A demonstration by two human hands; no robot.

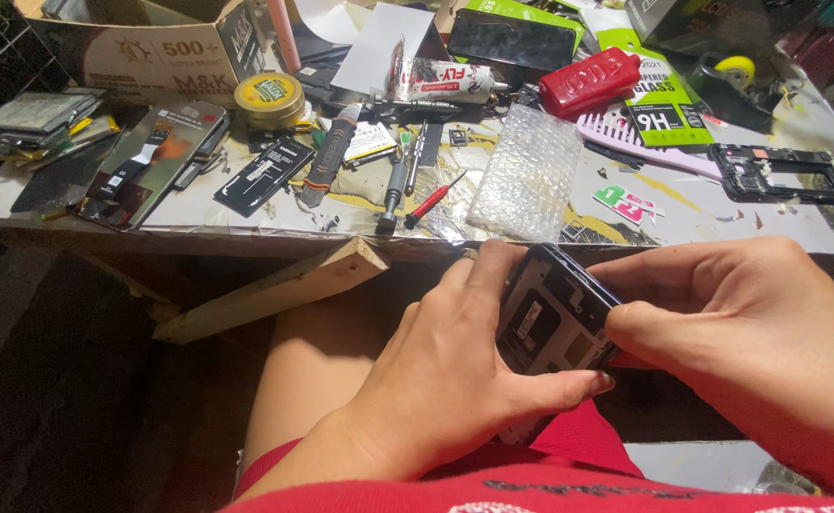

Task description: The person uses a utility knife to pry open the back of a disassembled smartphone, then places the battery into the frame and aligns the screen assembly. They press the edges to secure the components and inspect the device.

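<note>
- Both hands are wrapped around an opened phone body (pixel 555 318), insides facing up, held over the lap just below the near edge of the workbench (pixel 246 223).
- Left hand (pixel 455 380) grips it from the left and underneath, thumb along the bottom edge and fingers curled over the top corner.
- Right hand (pixel 749 332) pinches the phone's right edge, thumb pressed right on the frame.
- Straight up from the phone, on the bench, lies a piece of bubble wrap (pixel 523 171).
- Just left of the wrap sit a small red screwdriver (pixel 433 201) and a dark-handled one (pixel 390 195).
- Right of the wrap there's a pink comb (pixel 645 142), and past it a bare black phone frame (pixel 786 174).
- Behind the wrap: a red case (pixel 590 82) and a glue tube (pixel 445 81).
- Far left of it, a round yellow tin (pixel 269 97).
</note>
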